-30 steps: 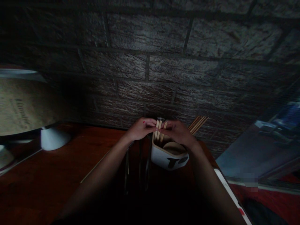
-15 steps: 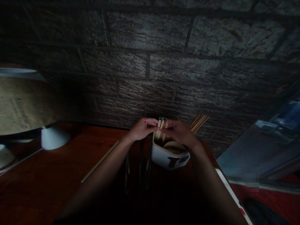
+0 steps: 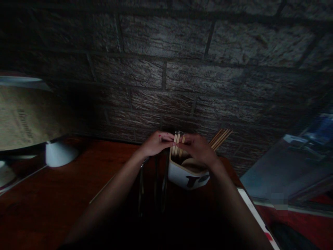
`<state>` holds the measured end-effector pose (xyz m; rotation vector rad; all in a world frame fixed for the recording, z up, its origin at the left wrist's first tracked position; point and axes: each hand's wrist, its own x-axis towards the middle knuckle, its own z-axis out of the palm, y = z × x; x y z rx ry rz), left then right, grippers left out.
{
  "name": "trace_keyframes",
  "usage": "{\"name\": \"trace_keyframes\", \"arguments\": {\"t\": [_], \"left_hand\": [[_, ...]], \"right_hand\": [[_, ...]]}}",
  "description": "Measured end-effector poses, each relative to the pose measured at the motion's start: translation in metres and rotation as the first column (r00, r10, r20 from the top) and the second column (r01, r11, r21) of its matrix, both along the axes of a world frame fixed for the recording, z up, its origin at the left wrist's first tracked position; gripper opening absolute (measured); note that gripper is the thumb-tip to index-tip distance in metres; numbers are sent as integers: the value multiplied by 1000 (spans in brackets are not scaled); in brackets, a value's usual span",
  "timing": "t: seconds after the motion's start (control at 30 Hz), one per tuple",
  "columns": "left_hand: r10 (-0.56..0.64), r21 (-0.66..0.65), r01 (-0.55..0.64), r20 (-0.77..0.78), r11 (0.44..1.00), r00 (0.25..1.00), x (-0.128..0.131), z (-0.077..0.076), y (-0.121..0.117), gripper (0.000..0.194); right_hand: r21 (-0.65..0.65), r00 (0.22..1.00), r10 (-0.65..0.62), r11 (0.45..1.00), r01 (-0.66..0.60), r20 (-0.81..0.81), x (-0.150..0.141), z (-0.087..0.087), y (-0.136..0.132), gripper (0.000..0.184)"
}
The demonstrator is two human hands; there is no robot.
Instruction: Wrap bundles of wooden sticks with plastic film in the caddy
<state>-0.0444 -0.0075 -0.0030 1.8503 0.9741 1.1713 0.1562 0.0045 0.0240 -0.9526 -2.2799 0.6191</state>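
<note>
Just below mid-frame: pale chopsticks, near upright, lower ends inside the white holder | left hand pinches from picture-left, right hand from picture-right | both touching, neither nearer!

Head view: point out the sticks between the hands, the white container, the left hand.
Sticks [image 3: 178,138]: head view, upper part.
White container [image 3: 178,176]: head view, outer front wall.
Left hand [image 3: 155,143]: head view, middle of the hand.

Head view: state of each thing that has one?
Left hand: pinching pale sticks
Right hand: pinching pale sticks
Pale sticks: held, roughly upright
White container: upright, open-topped
Brown sticks: slanting up to the right
White cone-shaped thing: standing on tabletop
</note>
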Motion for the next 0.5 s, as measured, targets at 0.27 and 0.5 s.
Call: {"name": "trace_keyframes", "arguments": {"t": [0.27, 0.5], "left_hand": [[3, 11, -2, -33, 1000, 999, 0, 0, -1, 14], [-91, -32, 89, -49, 995, 995, -2, -6, 1, 19]], "right_hand": [[-13, 1000, 5, 1000, -5, 26, -1, 1, 0, 21], [-32, 999, 45, 998, -46, -11, 2, -6, 8, 16]]}}
